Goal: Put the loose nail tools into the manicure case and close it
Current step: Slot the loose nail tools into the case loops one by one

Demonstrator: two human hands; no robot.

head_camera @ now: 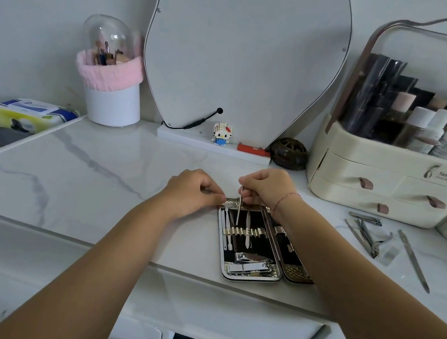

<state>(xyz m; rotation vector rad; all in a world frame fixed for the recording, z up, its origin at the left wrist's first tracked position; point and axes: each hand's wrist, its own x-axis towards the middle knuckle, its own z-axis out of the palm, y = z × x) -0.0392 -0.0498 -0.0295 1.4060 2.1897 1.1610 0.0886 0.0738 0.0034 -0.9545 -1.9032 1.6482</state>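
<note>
Head view: at the centre of the frame the left hand (196, 191) has its fingers curled, and the fingertips pinch the upper left corner of the open manicure case (250, 280), it seems to keep it steady. Just to the right, the right hand (266, 188) pinches a thin metal tool (239, 209) and points it down toward the elastic loops (242, 231) in the left half of the case, where other tools already sit. At the right of the frame, well apart from the case, loose tools lie on the table: a small clipper (365, 217), a cuticle nipper (369, 239) and a long nail file (414, 261).

I judge that the thin tool may miss its loop or enter an occupied one, because the loops stand close together. The case also lies near the front edge, so a strong push could slide it off.

The white marble-pattern tabletop (89, 163) looks smooth and glossy. At far left is a wipes pack (30, 114), then a brush holder (111, 103) with a pink band, a curved mirror (245, 58) in the upper centre, and a cream cosmetic organiser (387, 168) at the right.
</note>
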